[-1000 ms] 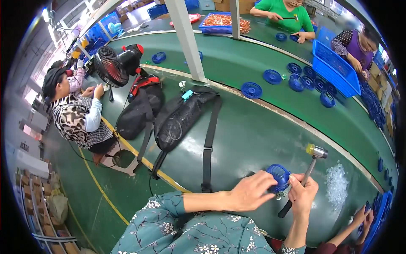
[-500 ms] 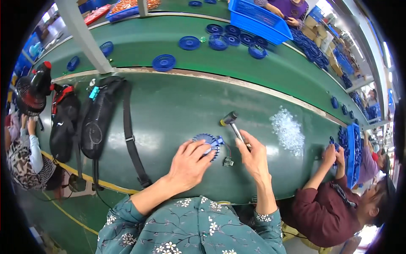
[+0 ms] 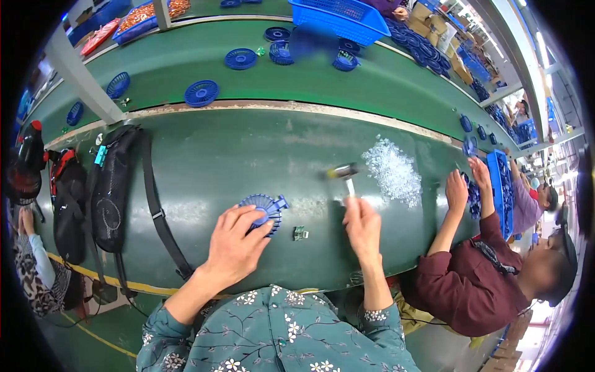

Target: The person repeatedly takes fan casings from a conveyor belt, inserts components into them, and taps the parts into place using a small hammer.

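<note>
My left hand (image 3: 237,243) is closed over a round blue plastic part with ribbed edges (image 3: 263,202), pressing it to the green tabletop. A small tab juts from the part's upper right side. In my right hand (image 3: 363,230) is a small hammer (image 3: 350,186), gripped by its handle. Its dark head with a yellowish end is smeared by motion and points left, to the right of the blue part and apart from it. A small green circuit board (image 3: 300,233) lies on the table between my hands.
A heap of small clear pieces (image 3: 393,170) lies right of the hammer. Black bags (image 3: 111,192) and a strap rest at left. Beyond the ledge, round blue parts (image 3: 201,93) lie on a green belt. At right, a co-worker in maroon (image 3: 471,279) works beside a blue basket (image 3: 499,192).
The view has shifted right. My right hand and the hammer have moved right, away from the blue part, toward the clear heap. My left hand stays on the part. The co-worker's hands have spread apart.
</note>
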The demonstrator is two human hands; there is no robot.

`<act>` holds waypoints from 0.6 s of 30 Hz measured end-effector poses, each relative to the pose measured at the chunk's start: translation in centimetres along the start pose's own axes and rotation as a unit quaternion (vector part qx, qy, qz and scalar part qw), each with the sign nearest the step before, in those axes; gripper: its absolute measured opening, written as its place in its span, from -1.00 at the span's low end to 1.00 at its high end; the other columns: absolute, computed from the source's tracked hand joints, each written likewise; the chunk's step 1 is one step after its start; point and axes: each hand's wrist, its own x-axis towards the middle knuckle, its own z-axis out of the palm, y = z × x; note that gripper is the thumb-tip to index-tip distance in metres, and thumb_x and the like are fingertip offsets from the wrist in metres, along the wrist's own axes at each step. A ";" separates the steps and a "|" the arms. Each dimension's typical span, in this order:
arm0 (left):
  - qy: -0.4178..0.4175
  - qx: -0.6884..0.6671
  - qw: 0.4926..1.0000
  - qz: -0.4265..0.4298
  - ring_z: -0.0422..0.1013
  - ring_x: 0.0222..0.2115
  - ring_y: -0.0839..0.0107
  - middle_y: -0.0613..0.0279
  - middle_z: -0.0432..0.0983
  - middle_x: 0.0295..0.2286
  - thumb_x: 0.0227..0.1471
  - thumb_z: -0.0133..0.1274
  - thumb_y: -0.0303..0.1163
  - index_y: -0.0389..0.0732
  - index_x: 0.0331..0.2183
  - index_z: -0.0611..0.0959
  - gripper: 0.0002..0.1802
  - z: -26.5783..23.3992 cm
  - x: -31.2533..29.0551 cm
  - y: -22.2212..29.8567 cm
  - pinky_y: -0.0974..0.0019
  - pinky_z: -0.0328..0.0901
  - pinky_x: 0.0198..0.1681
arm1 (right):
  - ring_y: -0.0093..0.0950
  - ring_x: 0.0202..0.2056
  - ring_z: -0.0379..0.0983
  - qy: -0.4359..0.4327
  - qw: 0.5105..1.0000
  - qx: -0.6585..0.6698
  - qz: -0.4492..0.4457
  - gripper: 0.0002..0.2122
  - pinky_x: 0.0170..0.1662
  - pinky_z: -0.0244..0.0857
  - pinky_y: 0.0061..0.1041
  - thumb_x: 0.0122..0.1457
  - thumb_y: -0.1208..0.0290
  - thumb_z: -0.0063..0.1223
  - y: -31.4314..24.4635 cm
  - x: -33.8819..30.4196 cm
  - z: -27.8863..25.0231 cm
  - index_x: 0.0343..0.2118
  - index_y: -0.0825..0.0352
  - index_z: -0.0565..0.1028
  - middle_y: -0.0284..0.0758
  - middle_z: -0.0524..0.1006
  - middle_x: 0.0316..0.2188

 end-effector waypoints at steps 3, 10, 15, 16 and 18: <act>-0.014 -0.030 0.999 -0.009 0.35 -0.07 0.07 0.14 0.43 -0.15 -0.23 0.29 -0.49 -0.19 -0.18 0.57 -0.54 -1.0 0.4 0.0 0.05 0.28 -0.08 | -0.55 -0.55 0.40 0.098 0.995 -0.009 0.010 -0.71 -0.42 0.28 -0.46 0.23 0.25 0.08 1.3 3.8 -2.1 -0.42 0.45 0.53 -0.29 0.54 -0.61; 0.021 -0.018 0.998 -0.053 0.34 -0.20 0.06 0.08 0.40 -0.15 -0.21 0.30 -0.43 -0.23 -0.11 0.50 -0.46 -1.3 1.1 0.0 0.09 0.25 -0.14 | -0.34 -0.57 0.47 0.168 0.975 -0.130 -0.063 -0.68 -0.41 0.30 -0.28 0.14 0.22 0.13 2.2 8.0 -2.5 -0.47 0.47 0.53 -0.19 0.54 -0.64; -0.007 0.054 0.997 -0.057 0.32 -0.19 0.07 0.01 0.36 -0.14 -0.19 0.31 -0.17 -0.31 -0.08 0.47 -0.34 -1.1 2.1 0.5 0.09 0.21 -0.19 | 0.02 -0.49 0.46 0.175 0.963 -0.191 -0.075 -0.75 -0.37 0.28 -0.15 0.15 0.34 0.12 0.7 7.8 -1.5 -0.42 0.51 0.49 0.04 0.50 -0.59; -0.018 0.068 0.995 -0.065 0.31 -0.18 0.05 0.01 0.36 -0.12 -0.21 0.32 -0.13 -0.30 -0.06 0.46 -0.29 -1.1 2.4 0.8 0.07 0.22 -0.17 | -0.12 -0.54 0.47 0.160 0.962 -0.208 -0.072 -0.77 -0.39 0.28 -0.18 0.14 0.36 0.12 0.5 7.5 -1.6 -0.40 0.50 0.49 -0.04 0.50 -0.60; -0.036 0.087 0.993 -0.070 0.30 -0.16 0.04 -0.03 0.33 -0.11 -0.24 0.32 -0.03 -0.33 -0.03 0.44 -0.19 -0.5 2.7 1.0 0.06 0.21 -0.17 | -0.26 -0.58 0.44 0.127 0.981 -0.138 -0.037 -0.79 -0.44 0.28 -0.26 0.14 0.37 0.13 0.6 6.8 -1.5 -0.38 0.47 0.50 -0.11 0.51 -0.60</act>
